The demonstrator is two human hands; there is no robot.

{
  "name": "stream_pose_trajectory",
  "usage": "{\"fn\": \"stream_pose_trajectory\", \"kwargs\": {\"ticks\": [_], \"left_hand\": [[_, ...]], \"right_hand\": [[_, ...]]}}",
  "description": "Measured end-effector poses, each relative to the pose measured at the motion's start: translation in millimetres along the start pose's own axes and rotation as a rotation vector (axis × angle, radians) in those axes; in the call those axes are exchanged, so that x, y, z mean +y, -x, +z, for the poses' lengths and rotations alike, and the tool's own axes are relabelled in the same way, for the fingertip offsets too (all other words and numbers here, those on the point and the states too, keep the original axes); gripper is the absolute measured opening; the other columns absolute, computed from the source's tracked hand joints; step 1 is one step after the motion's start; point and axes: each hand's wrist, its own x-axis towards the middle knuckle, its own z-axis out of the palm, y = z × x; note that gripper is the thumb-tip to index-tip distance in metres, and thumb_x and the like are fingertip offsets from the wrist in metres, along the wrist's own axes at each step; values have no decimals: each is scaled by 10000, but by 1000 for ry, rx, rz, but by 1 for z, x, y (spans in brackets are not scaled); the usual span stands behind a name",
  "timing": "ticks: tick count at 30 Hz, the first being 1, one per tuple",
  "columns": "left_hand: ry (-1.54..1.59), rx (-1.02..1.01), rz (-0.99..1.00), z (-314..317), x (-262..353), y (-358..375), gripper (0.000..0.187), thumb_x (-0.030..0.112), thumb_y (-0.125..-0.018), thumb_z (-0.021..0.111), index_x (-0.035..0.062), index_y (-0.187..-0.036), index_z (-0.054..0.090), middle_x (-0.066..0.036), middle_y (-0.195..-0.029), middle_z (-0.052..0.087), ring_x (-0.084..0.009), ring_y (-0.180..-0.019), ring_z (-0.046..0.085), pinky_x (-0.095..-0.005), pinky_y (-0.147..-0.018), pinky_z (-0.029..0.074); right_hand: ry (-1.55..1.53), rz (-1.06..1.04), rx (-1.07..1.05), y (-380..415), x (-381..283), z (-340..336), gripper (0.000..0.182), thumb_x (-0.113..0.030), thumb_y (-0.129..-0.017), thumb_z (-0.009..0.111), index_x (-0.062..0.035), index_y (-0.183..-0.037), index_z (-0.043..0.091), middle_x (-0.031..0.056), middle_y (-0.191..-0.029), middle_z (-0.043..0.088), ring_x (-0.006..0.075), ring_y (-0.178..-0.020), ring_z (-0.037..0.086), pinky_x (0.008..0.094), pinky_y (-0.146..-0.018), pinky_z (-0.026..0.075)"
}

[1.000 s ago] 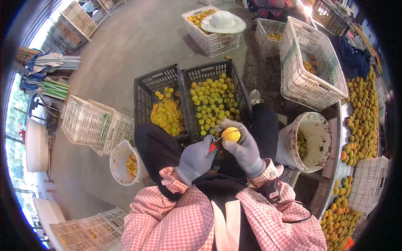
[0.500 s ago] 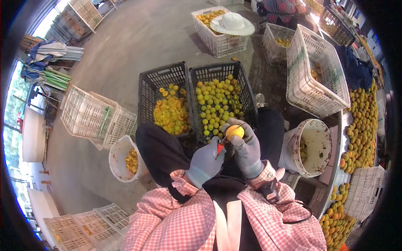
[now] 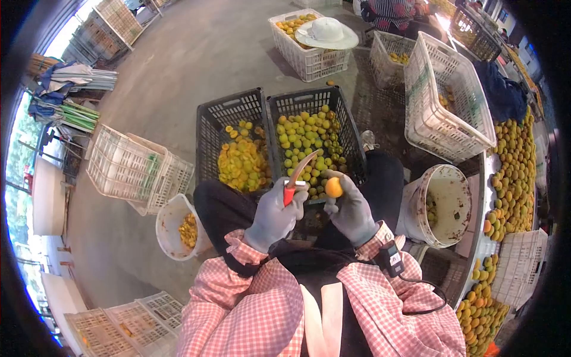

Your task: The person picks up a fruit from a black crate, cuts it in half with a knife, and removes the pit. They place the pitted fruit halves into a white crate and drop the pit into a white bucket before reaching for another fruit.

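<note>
My gloved left hand (image 3: 276, 215) is closed round the red handle of a curved knife (image 3: 303, 167), its blade pointing up and to the right. In my gloved right hand (image 3: 352, 213), the fingers and thumb grip an orange-yellow apricot (image 3: 333, 187). Knife and fruit are apart. Just beyond my hands stands a black crate (image 3: 352, 131) of whole green-yellow fruit (image 3: 302, 134). Left of it, a second black crate (image 3: 205, 143) holds cut, flattened yellow fruit (image 3: 242, 159).
A white bucket (image 3: 168, 229) with orange pieces stands by my left knee, a stained white bucket (image 3: 453, 226) by my right. White crates (image 3: 416, 128) stand around. Whole fruit covers a table (image 3: 479, 238) on the right. A white hat (image 3: 327, 33) rests on a crate; a person (image 3: 389, 13) sits behind.
My hands have moved apart. The knife, which was at the apricot, has come away to the left and its blade is now raised. The apricot has dropped slightly lower.
</note>
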Motion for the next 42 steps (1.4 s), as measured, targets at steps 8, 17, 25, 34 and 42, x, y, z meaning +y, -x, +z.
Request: {"fn": "stream_pose_trajectory", "kwargs": {"ticks": [8, 17, 25, 34, 42], "left_hand": [[-681, -45, 239, 21, 9, -8, 357, 160, -840, 713, 39, -1137, 556, -18, -858, 624, -36, -712, 534, -213, -640, 453], [-871, -187, 317, 16, 5, -7, 643, 393, -710, 811, 48, -1169, 521, -87, -940, 668, -171, -822, 662, -307, -736, 517], [-1144, -336, 638, 16, 13, 1, 607, 467, -633, 821, 80, -1035, 582, -102, -798, 654, -290, -681, 660, -338, -586, 514], [-1352, -313, 897, 16, 20, -12, 516, 541, -619, 767, 94, -811, 597, -54, -610, 542, -246, -514, 569, -336, -448, 422], [-1275, -174, 1029, 17, 18, -12, 575, 561, -552, 781, 94, -829, 591, -40, -577, 494, -235, -482, 537, -340, -432, 398]], "right_hand": [[-169, 288, -132, 13, 7, 0, 388, -416, -989, 373, -69, -1030, 540, 15, -774, 571, 108, -553, 506, 199, -385, 296], [30, 121, 248, 22, 7, 55, 508, -504, -988, 338, -62, -1148, 532, 30, -865, 616, 122, -614, 581, 235, -510, 463], [206, 257, -139, 29, 39, -8, 312, -344, -982, 457, -114, -1185, 517, 11, -990, 601, 92, -777, 606, 209, -605, 491], [116, 316, -250, 11, 42, -22, 295, -292, -1007, 422, -87, -1199, 512, 41, -1081, 596, 104, -907, 603, 230, -732, 508], [-13, 320, -95, 7, 31, -10, 347, -331, -1017, 384, -43, -1115, 551, 72, -1045, 618, 133, -906, 612, 280, -810, 515]]}}
